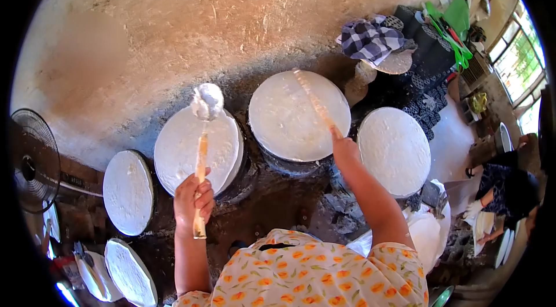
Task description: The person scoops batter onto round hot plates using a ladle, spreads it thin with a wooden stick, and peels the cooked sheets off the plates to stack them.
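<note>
My left hand (194, 200) is wrapped round the wooden handle of a ladle (201, 156). The ladle's bowl, coated in white, is over the far edge of a round white-topped pot (194, 147). With my right hand (345, 147) I grip the near end of a long flat stick (313, 97), which lies across the round white top of the middle pot (284, 119). Another round white top (394, 150) is to the right of my right hand, and a smaller round white disc (128, 193) stands left of the ladle pot.
A fan (35, 159) stands at the far left. White discs (130, 275) lean at the lower left. Behind the right pot are a checkered cloth (370, 39) and stacked dark briquettes (425, 98). Another person (509, 191) is at the far right. A wall rises behind the pots.
</note>
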A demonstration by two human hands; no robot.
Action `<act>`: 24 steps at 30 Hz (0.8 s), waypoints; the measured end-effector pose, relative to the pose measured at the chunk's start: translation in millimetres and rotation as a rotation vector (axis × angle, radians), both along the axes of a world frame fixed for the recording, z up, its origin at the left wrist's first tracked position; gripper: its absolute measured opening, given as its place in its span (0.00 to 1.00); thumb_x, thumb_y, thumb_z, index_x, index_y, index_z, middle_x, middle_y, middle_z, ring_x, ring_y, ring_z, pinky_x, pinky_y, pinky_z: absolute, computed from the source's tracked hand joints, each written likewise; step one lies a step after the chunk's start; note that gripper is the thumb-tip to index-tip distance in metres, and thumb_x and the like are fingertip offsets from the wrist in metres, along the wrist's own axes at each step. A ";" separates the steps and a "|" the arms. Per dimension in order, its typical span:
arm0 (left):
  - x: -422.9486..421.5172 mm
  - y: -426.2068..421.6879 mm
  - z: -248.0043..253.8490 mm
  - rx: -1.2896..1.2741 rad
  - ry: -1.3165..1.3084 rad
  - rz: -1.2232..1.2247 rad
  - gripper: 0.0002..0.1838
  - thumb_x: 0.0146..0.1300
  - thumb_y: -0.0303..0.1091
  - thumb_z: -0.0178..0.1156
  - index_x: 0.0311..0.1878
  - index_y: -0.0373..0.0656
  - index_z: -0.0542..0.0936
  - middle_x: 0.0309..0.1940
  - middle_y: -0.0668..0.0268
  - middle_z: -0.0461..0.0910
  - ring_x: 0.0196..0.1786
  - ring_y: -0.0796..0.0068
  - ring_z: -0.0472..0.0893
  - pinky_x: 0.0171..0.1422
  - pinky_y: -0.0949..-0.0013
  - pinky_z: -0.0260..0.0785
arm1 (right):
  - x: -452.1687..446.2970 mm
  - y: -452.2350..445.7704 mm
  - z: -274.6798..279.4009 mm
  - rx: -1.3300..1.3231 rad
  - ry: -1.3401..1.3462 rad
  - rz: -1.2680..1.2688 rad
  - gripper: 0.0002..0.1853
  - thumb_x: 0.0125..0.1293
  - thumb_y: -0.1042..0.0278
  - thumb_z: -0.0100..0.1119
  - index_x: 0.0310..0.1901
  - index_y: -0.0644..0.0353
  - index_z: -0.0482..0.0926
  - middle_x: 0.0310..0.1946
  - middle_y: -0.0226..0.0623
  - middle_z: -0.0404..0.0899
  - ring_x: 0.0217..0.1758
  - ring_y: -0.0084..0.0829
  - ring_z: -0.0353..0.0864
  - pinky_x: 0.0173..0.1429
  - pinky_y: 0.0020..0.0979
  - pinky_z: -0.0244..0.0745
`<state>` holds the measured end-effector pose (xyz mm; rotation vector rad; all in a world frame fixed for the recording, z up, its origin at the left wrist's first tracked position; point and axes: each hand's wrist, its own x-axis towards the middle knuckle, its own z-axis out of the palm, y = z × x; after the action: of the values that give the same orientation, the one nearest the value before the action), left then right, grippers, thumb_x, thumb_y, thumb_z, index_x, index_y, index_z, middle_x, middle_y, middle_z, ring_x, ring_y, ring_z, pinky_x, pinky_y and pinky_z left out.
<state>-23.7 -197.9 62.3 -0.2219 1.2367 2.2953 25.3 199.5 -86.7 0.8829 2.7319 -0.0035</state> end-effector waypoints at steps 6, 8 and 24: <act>34.4 -84.2 37.5 -0.038 0.173 0.361 0.19 0.68 0.33 0.48 0.55 0.26 0.68 0.22 0.71 0.63 0.13 0.89 0.59 0.10 0.83 0.54 | 40.3 1.3 -10.9 -0.409 0.430 0.018 0.36 0.57 0.81 0.43 0.69 0.43 0.58 0.34 0.60 0.78 0.40 0.58 0.78 0.44 0.50 0.73; 61.9 -123.6 43.0 -0.126 0.271 0.527 0.20 0.69 0.35 0.47 0.56 0.26 0.67 0.23 0.70 0.65 0.13 0.89 0.60 0.10 0.83 0.54 | 57.9 -26.6 -24.8 -0.536 0.556 0.229 0.37 0.53 0.84 0.46 0.67 0.47 0.61 0.44 0.58 0.78 0.47 0.58 0.77 0.49 0.48 0.73; 402.1 -377.9 -115.5 -0.255 0.385 1.811 0.07 0.66 0.31 0.50 0.33 0.38 0.70 0.24 0.66 0.70 0.20 0.76 0.70 0.20 0.73 0.65 | 13.2 -190.3 -4.5 -1.097 0.122 0.622 0.34 0.62 0.78 0.41 0.71 0.45 0.54 0.28 0.42 0.81 0.17 0.29 0.76 0.27 0.31 0.76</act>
<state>378.4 -575.8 -53.2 -1.5977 1.8749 3.6520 38.5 9.3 -91.2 -0.2710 2.3762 -1.2850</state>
